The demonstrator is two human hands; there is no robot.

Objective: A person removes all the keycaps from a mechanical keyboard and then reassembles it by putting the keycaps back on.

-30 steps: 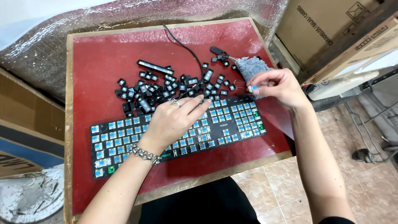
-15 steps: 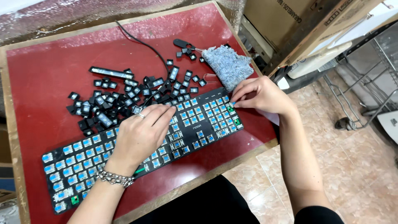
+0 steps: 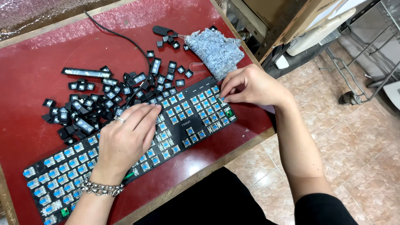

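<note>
Left hand (image 3: 125, 139) flat on keyboard (image 3: 183, 125) (fingers spread), right hand (image 3: 250, 85) fingertips pressed together at kbd edge

The desk (image 3: 50, 62) has a dark red top with a pale wooden edge. A black keyboard (image 3: 183, 125) lies slantwise across it, keycaps stripped off so its blue switches show. Just behind the keyboard, a heap of loose black keycaps (image 3: 96, 104) is scattered over the red surface (one long bar-shaped cap (image 3: 85, 73) lies at the heap's far side). A black cable (image 3: 121, 37) runs from the keyboard's back edge toward the desk's far rim. Beyond the keyboard's right end lies a crumpled grey-blue cloth (image 3: 214, 50), with a small black tool (image 3: 162, 30) just left of it.
</note>
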